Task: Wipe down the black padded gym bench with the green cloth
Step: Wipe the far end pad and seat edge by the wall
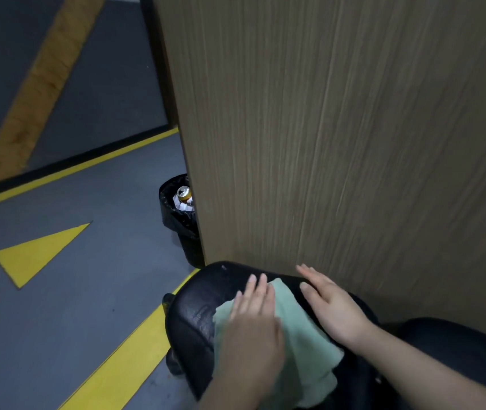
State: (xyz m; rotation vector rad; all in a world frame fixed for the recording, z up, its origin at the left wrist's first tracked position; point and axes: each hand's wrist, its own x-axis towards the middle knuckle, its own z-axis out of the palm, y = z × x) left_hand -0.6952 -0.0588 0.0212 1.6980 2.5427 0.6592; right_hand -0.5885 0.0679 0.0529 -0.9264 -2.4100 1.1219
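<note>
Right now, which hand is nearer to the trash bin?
Left. The left hand lies flat on the green cloth, on the side facing the trash bin; the right hand rests on the bench farther away.

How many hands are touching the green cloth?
1. The left hand lies flat on the green cloth. The right hand rests on the black bench beside the cloth; any contact at its edge cannot be told.
</note>
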